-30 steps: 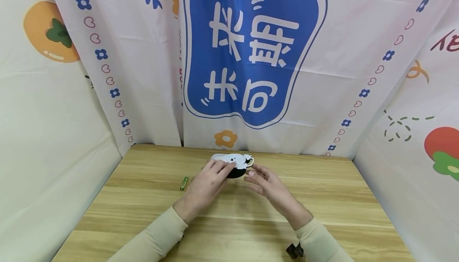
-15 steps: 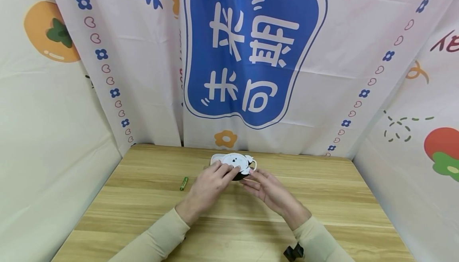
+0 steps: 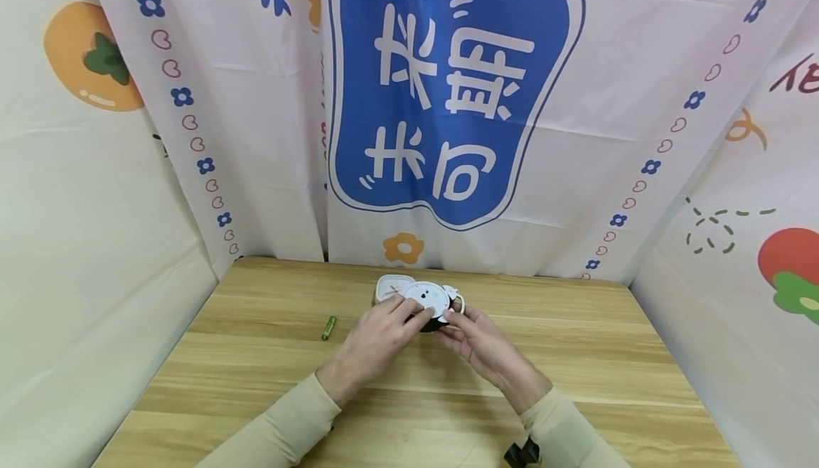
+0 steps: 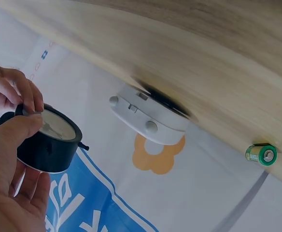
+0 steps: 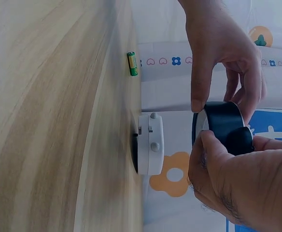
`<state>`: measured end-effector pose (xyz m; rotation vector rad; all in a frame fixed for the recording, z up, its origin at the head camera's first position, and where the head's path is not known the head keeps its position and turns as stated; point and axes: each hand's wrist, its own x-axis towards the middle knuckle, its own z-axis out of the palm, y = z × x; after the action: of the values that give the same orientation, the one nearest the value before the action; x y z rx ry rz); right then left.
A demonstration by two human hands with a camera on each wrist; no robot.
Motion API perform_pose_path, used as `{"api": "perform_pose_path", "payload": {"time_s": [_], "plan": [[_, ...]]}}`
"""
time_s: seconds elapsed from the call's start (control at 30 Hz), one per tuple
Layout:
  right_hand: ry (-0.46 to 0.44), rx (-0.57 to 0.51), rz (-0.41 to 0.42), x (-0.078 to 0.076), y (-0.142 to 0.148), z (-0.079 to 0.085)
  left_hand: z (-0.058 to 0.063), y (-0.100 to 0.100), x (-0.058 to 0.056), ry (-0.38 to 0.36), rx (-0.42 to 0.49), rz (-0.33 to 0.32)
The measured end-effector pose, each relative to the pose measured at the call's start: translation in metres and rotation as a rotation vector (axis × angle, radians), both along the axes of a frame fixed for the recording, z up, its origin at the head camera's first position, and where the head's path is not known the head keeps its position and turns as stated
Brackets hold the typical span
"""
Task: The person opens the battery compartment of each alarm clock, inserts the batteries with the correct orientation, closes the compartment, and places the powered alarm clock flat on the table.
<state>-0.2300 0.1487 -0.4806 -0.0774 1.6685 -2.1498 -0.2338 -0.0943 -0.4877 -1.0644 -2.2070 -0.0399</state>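
Observation:
Both my hands hold a small round alarm clock (image 3: 424, 294) with a black body, a white side facing up and a white ring handle. My left hand (image 3: 371, 336) grips its left and near side. Around the right edge, beside the handle, my right hand (image 3: 486, 354) pinches it between thumb and fingers. The clock's black casing (image 4: 49, 150) and pale underside show in the left wrist view. Behind it on the table stands a white rounded-square clock (image 3: 392, 284), touched by neither hand. Fingers under the round clock are partly hidden in the head view.
A green battery (image 3: 329, 328) lies on the wooden table (image 3: 256, 383) to the left of my left hand. A printed cloth (image 3: 589, 190) hangs along the table's back edge, with further cloth walls at both sides.
The round clock has moved right and slightly toward me, showing more of the white clock behind. My right hand has closed in and taken hold of its right edge.

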Motion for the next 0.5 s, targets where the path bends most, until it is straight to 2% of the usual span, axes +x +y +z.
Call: {"api": "perform_pose_path", "payload": {"time_s": [0.27,0.5], "plan": [[0.019,0.044,-0.023,-0.0008,0.0024,-0.001,-0.0013,-0.0019,-0.0012,-0.074,0.038,-0.039],[0.05,0.085,-0.001,-0.0023,0.0083,-0.0028,-0.0038,-0.0047,-0.0008,-0.246,0.155,-0.1]]}}
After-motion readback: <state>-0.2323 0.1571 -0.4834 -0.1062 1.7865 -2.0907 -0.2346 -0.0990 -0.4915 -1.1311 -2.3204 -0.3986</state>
